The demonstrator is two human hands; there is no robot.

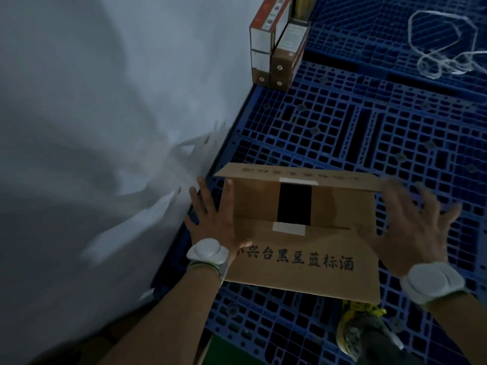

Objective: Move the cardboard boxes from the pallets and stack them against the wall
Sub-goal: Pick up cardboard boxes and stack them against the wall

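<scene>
The cardboard box, flaps open, lies on the blue pallet at lower centre, near the wall. Left hand touches its side with fingers spread; right hand is open and blurred beside it.

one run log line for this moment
hands: left on open box side, right off | box: on blue pallet by wall

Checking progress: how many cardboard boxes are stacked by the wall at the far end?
2 clearly: one against the wall, one beside it. Seams suggest more; the frame edge may hide others.
</scene>
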